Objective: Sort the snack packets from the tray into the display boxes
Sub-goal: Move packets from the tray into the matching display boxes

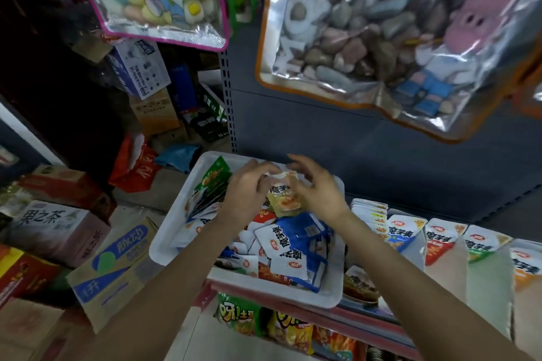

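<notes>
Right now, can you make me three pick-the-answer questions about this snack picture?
1. Where is the tray?
A. on the floor
B. on the shelf edge, left of the display boxes
C. hanging up

2. What colour is the tray?
A. white
B. red
C. black

3. What are the hands doing?
A. resting flat
B. handling a yellow packet between them
C. holding a bottle

Answers: B, it sits beside the boxes; A, its rim is white; B, the left hand and right hand meet at the packet.
</notes>
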